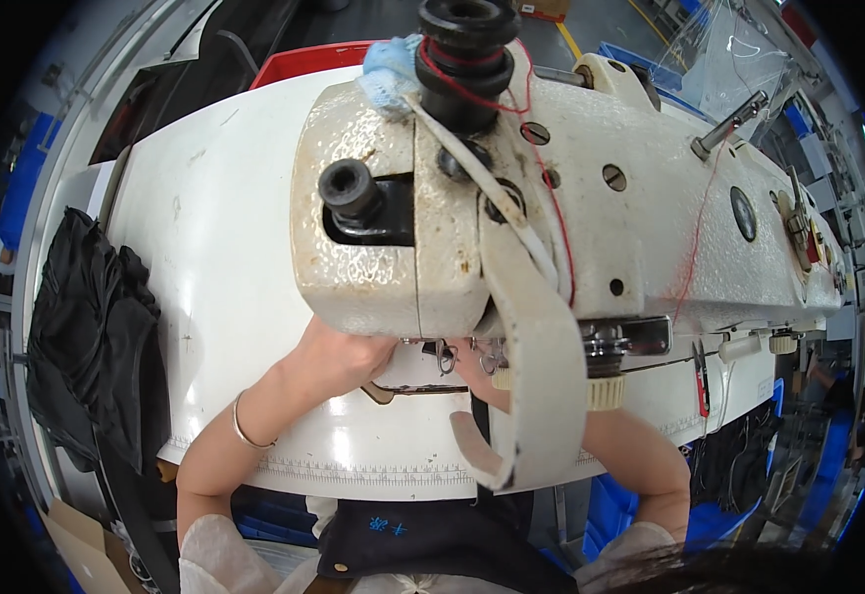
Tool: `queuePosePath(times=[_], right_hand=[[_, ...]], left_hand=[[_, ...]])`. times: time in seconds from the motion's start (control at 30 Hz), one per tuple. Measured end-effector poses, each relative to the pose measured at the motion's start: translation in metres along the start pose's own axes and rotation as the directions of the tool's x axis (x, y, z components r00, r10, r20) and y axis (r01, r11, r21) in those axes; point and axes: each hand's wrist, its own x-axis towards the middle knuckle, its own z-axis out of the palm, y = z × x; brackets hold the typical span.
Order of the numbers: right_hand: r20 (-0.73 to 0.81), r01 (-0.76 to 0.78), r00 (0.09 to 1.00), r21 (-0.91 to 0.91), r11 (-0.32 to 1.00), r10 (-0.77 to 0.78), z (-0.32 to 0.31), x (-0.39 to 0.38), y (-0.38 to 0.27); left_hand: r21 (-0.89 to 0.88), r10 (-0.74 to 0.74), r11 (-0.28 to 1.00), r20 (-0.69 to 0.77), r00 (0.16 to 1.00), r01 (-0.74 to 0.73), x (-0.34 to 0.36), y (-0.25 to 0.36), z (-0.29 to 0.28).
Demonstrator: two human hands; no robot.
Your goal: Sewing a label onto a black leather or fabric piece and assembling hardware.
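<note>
Head view: sewing machine [650, 238] stands on white table [219, 208]. Left hand [348, 358] and right hand [476, 370] near each other below its head; fingers mostly hidden, cannot tell whether pinching or spread. Black cloth [91, 332] bunched at table's left edge.

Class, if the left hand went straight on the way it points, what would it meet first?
Probably the metal fittings beneath the sewing machine head; the left hand is partly hidden, so depth is unclear.
</note>
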Motion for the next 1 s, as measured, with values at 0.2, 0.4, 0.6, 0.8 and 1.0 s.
queuePosePath(times=[0.2,0.4,0.6,0.8,1.0], right_hand=[[0.171,0.222,0.974,-0.637,0.738,-0.145,-0.015,-0.002,0.008],[0.164,0.468,0.860,-0.631,0.618,-0.484,-0.031,0.012,-0.026],[0.535,-0.019,0.827,0.329,0.944,-0.170,-0.029,-0.036,-0.087],[0.634,-0.588,0.756,0.548,0.596,0.163,-0.015,-0.029,-0.090],[0.180,-0.373,0.927,0.375,0.849,0.328,0.017,0.006,-0.087]], left_hand=[[-0.181,-0.205,0.965,-0.058,0.977,0.191,0.009,-0.004,-0.014],[0.210,-0.223,0.956,0.060,0.973,0.207,0.012,0.026,-0.029],[0.010,-0.038,0.999,0.333,0.942,0.037,-0.007,0.050,-0.060],[0.152,0.084,0.979,0.289,0.954,-0.133,-0.025,0.037,-0.068],[0.573,-0.089,0.800,-0.180,0.980,0.178,-0.059,0.072,-0.057]])
